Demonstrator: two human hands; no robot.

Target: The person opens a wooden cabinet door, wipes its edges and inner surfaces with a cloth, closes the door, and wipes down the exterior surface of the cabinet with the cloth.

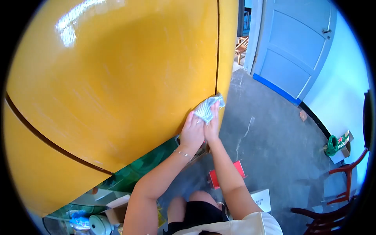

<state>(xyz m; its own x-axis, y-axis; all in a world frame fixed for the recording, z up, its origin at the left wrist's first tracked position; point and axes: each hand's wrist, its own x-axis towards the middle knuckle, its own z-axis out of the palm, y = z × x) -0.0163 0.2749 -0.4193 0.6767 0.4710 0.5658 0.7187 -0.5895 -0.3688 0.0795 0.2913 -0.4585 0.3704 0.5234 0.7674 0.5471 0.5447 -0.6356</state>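
Both hands meet at the right-hand edge of a glossy yellow tabletop (pixel 129 86). A crumpled, pale blue-and-white striped cloth (pixel 203 111) lies against the tabletop there, by the end of a dark seam. My right hand (pixel 212 124) has its fingers pressed on the cloth, one stretched along it. Close beside it, my left hand (pixel 192 131) grips the cloth's lower corner between thumb and fingers. A thin bracelet circles the left wrist. The palms and the underside of the cloth are hidden.
Under the table's edge are a red box (pixel 239 169), an open cardboard box (pixel 117 209) and a pale green round container (pixel 100 225). Dark red chairs (pixel 333 213) stand at lower right. A green-printed carton (pixel 344 143) sits by the wall, near a blue door (pixel 295 43).
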